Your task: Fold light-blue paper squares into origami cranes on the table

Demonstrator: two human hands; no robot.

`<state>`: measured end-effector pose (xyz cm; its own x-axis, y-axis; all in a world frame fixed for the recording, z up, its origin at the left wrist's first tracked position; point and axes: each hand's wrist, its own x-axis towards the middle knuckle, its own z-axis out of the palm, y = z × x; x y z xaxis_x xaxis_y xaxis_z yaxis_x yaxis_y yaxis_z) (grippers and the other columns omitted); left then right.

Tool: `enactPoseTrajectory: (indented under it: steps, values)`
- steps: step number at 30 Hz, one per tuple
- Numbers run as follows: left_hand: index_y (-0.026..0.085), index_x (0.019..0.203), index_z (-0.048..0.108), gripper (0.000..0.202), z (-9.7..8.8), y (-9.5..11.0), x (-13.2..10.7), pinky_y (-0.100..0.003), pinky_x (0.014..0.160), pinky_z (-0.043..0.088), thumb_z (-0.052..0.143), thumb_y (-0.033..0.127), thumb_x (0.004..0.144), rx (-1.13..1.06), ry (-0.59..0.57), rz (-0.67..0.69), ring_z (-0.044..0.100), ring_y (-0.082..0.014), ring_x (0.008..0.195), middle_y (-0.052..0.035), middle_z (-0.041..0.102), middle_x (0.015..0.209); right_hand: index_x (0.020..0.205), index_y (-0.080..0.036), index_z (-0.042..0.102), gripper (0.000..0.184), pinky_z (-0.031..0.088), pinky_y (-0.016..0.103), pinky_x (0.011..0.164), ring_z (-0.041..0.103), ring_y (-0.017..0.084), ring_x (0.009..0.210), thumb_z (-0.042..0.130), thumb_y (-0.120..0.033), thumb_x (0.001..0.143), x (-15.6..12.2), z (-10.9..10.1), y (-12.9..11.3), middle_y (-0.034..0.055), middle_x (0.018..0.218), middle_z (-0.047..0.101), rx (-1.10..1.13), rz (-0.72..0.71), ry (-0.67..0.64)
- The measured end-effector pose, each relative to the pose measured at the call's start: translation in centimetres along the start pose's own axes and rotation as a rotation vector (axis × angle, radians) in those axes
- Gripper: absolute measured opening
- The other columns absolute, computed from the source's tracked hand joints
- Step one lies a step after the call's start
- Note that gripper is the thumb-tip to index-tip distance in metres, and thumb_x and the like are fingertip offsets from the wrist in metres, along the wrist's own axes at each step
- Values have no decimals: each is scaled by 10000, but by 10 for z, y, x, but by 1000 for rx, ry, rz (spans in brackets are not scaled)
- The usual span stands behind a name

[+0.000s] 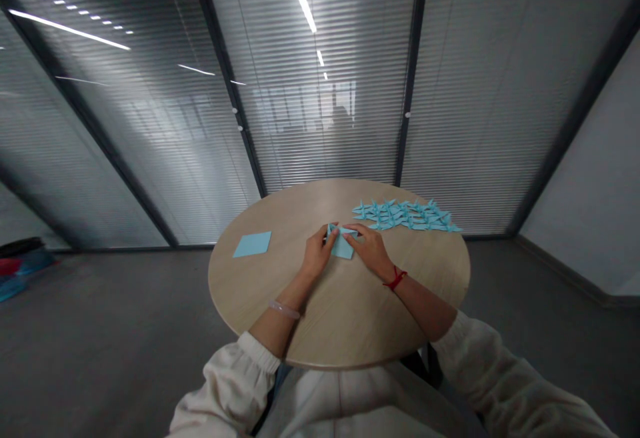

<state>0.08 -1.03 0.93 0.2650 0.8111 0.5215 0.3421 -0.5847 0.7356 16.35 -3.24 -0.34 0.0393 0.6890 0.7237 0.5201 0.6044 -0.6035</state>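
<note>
Between my two hands, over the middle of the round table, is a light blue sheet of origami paper (pixel 343 247), partly folded at its far edge. My left hand (pixel 317 250) pinches its left side with thumb and fingers. On the right side, my right hand (pixel 371 249) grips the far corner, the thumb lying on the paper. Beyond my right hand lie several folded blue paper cranes (pixel 407 215), packed close together in rows. Off to the left, a flat blue paper stack or sheet (pixel 253 244) rests on the wood; I cannot tell how many sheets it holds.
The round wooden table (pixel 350 331) stands close against my lap. Behind it rises a glass wall with blinds (pixel 330 138) and dark frames. A dark-rimmed bin or bag (pixel 30 255) with red and blue items sits on the floor at far left. A white wall (pixel 590 178) closes the right.
</note>
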Motion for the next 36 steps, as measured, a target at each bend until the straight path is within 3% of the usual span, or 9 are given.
enactPoseTrajectory:
  steps: [5,9,13,20,26,36]
  values:
    - [167,1008,596,367,-1,-2,1,-224,650,462,469,492,893,-28,81,-76,602,-134,717,-38,669,833,1019,-214,678,240,546,334,781,674,193,811,590,-332,829,1,1,5,56,949,726,57,87,65]
    - [161,965,624,368,0,-5,2,-217,638,451,481,490,885,19,77,-59,584,-126,685,-19,646,768,926,-218,683,186,557,334,740,690,196,768,580,-342,834,1,2,9,40,846,733,92,146,117]
    - [155,1061,646,372,1,-6,1,-252,708,495,473,445,902,44,9,-1,623,-149,754,-54,694,887,885,-201,694,188,557,330,717,694,199,741,579,-344,842,1,2,10,49,822,735,69,109,109]
    - [167,1171,628,369,4,-8,-2,-320,837,525,444,382,934,191,-66,119,634,-212,1013,-117,668,1168,893,-207,715,173,530,337,810,672,199,836,556,-276,884,-2,3,9,73,894,727,-80,-107,82]
    - [175,1218,594,398,5,-3,-5,-336,893,516,388,399,961,296,-96,210,613,-211,1081,-114,659,1176,926,-217,721,174,528,338,829,664,198,862,553,-249,897,-2,3,8,72,911,725,-140,-181,82]
    - [166,1185,592,391,4,-1,-5,-348,919,496,346,386,976,361,-113,254,613,-205,1055,-118,665,1133,948,-204,725,199,527,350,836,661,207,872,536,-253,911,-2,2,3,84,925,729,-163,-181,78]
